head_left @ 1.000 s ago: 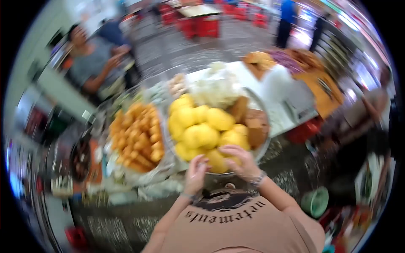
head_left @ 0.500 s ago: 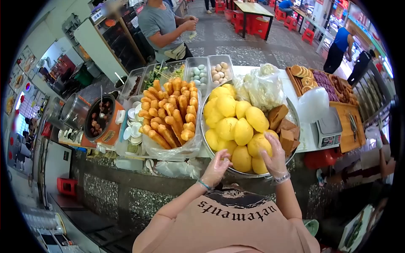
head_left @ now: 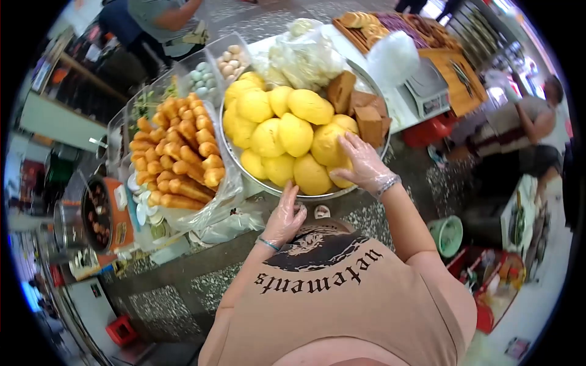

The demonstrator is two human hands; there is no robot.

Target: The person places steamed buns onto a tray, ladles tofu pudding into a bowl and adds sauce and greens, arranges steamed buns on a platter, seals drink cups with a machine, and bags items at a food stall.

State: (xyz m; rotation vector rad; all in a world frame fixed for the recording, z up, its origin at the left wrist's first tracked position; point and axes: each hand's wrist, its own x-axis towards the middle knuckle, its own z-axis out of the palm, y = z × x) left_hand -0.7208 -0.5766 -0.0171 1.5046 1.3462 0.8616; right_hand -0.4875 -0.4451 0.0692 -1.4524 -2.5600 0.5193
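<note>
Worktop [head_left: 400, 119], white, carrying the tray and the items around it. Round metal tray [head_left: 364, 79], wide and shallow, directly before the person. Yellow buns [head_left: 267, 139], smooth and rounded, heaped in the tray and filling its left and near parts. Fried dough sticks [head_left: 177, 152], golden, piled to the left of the tray. Plastic bag [head_left: 305, 55], clear, pale contents, at the tray's far edge. Scale [head_left: 430, 88], grey, right of the tray. Brown blocks [head_left: 368, 113], several, at the tray's right side. Right hand [head_left: 363, 163], clear-gloved, open, fingers spread against the buns at the near right. Left hand [head_left: 285, 218], clear-gloved, open and grasping nothing, fingertips at the near rim beside the buns; contact cannot be told. Eggs, two boxes: brownish eggs [head_left: 233, 61] and pale greenish eggs [head_left: 201, 79], beyond the dough sticks.
</note>
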